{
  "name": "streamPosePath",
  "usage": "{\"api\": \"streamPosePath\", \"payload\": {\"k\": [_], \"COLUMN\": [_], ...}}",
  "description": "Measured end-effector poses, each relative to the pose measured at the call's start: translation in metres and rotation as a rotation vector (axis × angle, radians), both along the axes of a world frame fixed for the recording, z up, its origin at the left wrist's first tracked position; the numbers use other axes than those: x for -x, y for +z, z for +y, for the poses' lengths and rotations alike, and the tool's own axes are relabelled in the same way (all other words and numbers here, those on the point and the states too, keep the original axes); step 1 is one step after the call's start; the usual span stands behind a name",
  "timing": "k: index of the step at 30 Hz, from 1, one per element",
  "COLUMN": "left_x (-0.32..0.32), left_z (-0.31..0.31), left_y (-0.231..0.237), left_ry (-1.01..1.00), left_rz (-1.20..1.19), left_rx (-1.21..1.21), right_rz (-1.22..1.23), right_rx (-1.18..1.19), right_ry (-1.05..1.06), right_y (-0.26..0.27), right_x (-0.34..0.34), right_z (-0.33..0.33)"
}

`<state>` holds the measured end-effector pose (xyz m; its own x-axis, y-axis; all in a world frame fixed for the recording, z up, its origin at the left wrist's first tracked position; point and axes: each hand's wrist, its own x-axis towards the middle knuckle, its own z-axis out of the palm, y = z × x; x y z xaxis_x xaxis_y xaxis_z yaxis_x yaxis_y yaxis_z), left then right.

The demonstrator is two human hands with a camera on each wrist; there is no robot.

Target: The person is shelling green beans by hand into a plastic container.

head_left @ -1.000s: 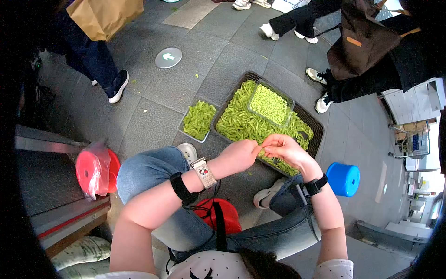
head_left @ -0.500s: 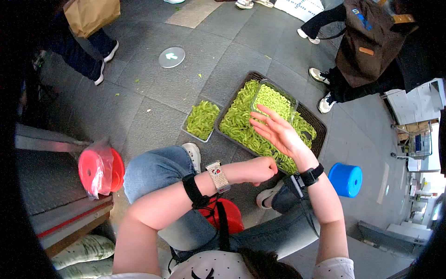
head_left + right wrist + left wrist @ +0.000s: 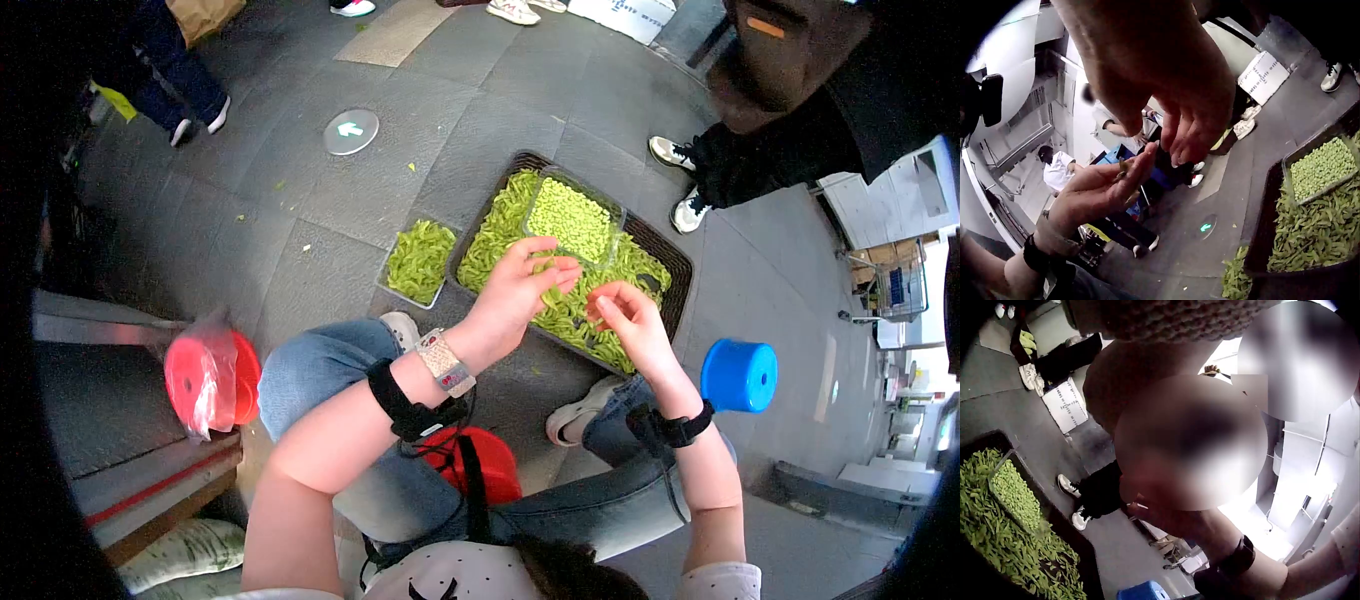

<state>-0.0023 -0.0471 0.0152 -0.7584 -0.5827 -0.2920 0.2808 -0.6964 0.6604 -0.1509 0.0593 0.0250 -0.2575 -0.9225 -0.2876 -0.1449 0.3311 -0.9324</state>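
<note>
In the head view my left hand [image 3: 505, 300] is turned palm up and holds a few green bean pods [image 3: 1124, 169] in its bent fingers. Close on its right is my right hand [image 3: 638, 328], fingers loosely bent, thumb apart, nothing visible in its grasp. Both hands are over the near side of a dark woven basket [image 3: 682, 268] heaped with bean pods [image 3: 497, 232]. On that heap sits a clear plastic box [image 3: 622, 222] of shelled green beans [image 3: 568, 214]. The right wrist view shows my right fingers hanging just above the left fingertips.
A small clear tub of pods [image 3: 420, 262] stands left of the basket. A blue stool [image 3: 738, 375] is to the right, and a red stool [image 3: 205, 375] with a plastic bag to the left. People stand or walk on the grey tiled floor [image 3: 330, 200] beyond.
My hands were together, pinching at a pod. The right hand then spread over the box of beans and came back beside the left. The left hand turned from a closed fist to palm up.
</note>
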Motion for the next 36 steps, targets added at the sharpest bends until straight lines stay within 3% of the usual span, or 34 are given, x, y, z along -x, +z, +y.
{"api": "streamPosePath", "payload": {"k": [3, 9, 12, 15, 18, 21, 24, 27, 33, 36], "left_x": [0.011, 0.039, 0.048, 0.048, 0.046, 0.043, 0.042, 0.04, 0.037, 0.037], "left_z": [0.006, 0.024, 0.021, 0.017, 0.012, 0.016, 0.015, 0.014, 0.014, 0.013], "left_y": [0.002, 0.008, 0.011, 0.005, 0.006, 0.001, 0.0, 0.006, 0.009, 0.011], "left_ry": [-0.02, -0.133, -0.037, 0.069, -0.198, -0.339, -0.355, -0.401, -0.325, -0.316], "left_rz": [0.083, 0.171, 0.103, -0.134, -0.302, -0.423, -0.399, -0.43, -0.359, -0.377], "left_rx": [0.107, 0.213, 0.356, 0.553, 0.725, 1.013, 1.075, 1.109, 1.014, 1.081], "right_rz": [-0.093, -0.106, -0.035, 0.065, 0.032, 0.225, 0.389, 0.594, 0.722, 0.896], "right_rx": [-0.045, 0.11, 0.118, 0.131, 0.093, 0.076, 0.018, 0.083, 0.057, 0.255], "right_ry": [0.041, -0.087, -0.127, -0.108, -0.069, 0.009, 0.078, 0.114, 0.14, 0.218], "right_y": [0.009, 0.015, 0.019, 0.02, 0.021, 0.015, 0.024, 0.03, 0.043, 0.043], "right_x": [-0.007, -0.003, 0.008, 0.018, 0.02, 0.02, 0.016, 0.013, 0.011, 0.013], "right_z": [0.007, 0.008, 0.011, 0.018, 0.023, 0.024, 0.024, 0.022, 0.015, 0.015]}}
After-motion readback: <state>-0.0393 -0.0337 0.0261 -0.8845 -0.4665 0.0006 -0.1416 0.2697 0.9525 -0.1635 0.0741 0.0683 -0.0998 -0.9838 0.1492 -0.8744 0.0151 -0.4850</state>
